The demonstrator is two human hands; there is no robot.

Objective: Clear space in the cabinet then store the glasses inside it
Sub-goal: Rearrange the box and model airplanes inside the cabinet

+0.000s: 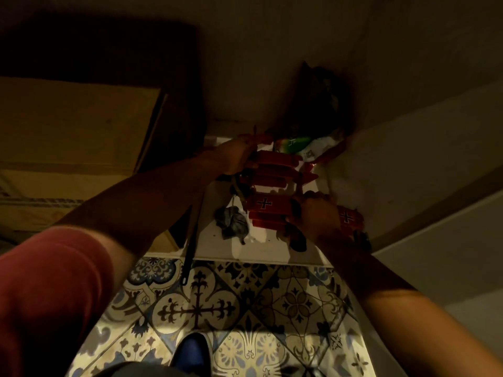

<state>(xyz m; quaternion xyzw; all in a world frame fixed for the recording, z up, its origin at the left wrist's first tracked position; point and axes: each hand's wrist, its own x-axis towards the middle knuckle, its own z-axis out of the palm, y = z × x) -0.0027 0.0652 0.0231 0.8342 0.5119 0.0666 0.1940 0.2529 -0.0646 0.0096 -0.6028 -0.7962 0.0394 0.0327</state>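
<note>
Head view: we are clearing the cabinet (261,248). Our left hand (234,156) and right hand (313,216) both grip a red toy plane (275,191) on its floor. No glasses visible. Next, lift it out.

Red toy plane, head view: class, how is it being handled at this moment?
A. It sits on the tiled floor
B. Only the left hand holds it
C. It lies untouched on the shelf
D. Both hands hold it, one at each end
D: the left hand grips the far end of the red toy plane and the right hand grips its near wings above the white shelf.
</note>
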